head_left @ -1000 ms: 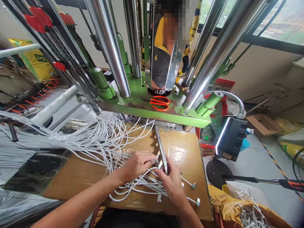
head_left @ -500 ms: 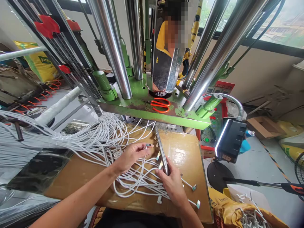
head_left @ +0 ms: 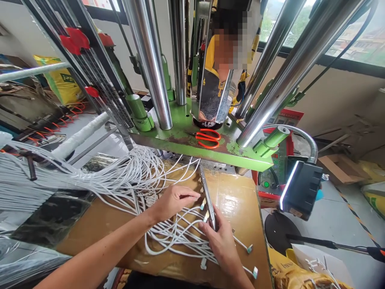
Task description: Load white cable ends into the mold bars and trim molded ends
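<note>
My left hand (head_left: 173, 199) rests on a tangle of white cables (head_left: 132, 176) and pinches a cable end next to a narrow metal strip fixture (head_left: 207, 196) that lies on the brown cardboard-covered table (head_left: 237, 200). My right hand (head_left: 221, 241) presses on the near end of that strip, fingers closed around it. Small connector tips stick out along the strip's left side. Loose cable ends with plugs (head_left: 249, 249) lie to the right of my right hand.
A green press base (head_left: 180, 136) with chrome columns (head_left: 150, 60) stands behind the table, orange scissors (head_left: 207, 138) on it. A person stands beyond the machine. A black lamp (head_left: 302, 188) on a gooseneck hangs at right. Yellow sacks (head_left: 288, 273) of cable pieces sit lower right.
My left hand went from the cable pile up with a cable end and now sits by the strip's left side. The right hand has stayed on the strip.
</note>
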